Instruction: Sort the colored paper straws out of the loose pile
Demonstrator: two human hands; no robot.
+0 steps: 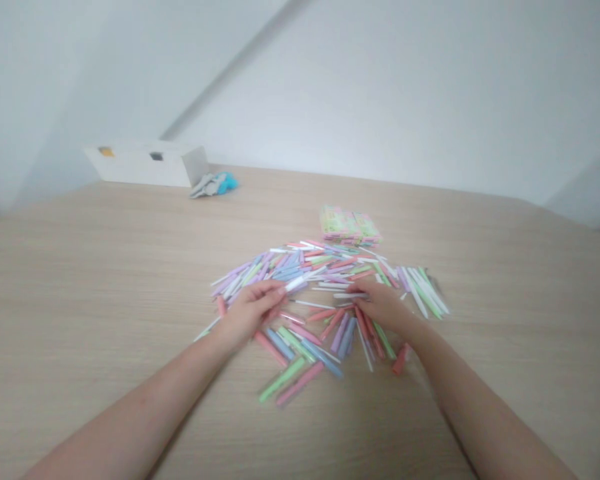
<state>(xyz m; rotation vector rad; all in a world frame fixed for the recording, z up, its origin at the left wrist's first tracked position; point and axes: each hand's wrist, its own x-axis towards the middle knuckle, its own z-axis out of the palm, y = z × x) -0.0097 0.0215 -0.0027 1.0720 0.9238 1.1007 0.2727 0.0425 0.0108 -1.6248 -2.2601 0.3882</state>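
"Where are the edges?"

"The white wall (pixel 405 100) rises beyond the pile of coloured sticks (pixel 325 260). My table (pixel 130 267) has its far edge well behind the pile, and its wood spreads wide to the pile's left and right, giving my elbows room."

"What stands around the pile?"

"A white box (pixel 145 167), far beyond its left side. Some small packs (pixel 350 225) sit just behind it, and a crumpled cloth (pixel 214 185) lies beyond its left part. The pile itself curves round, its looser sticks spilling towards me."

"And your hands?"

"My forearms slant inward from the pile's near side. My left hand (pixel 257 308) is over its left part, thumb and fingers gripping a white stick (pixel 296 283). My right hand (pixel 377 303) is over its right part, fingers curled around a thin pale stick (pixel 349 295); it's blurred, so I can't tell whether I'm pinching it."
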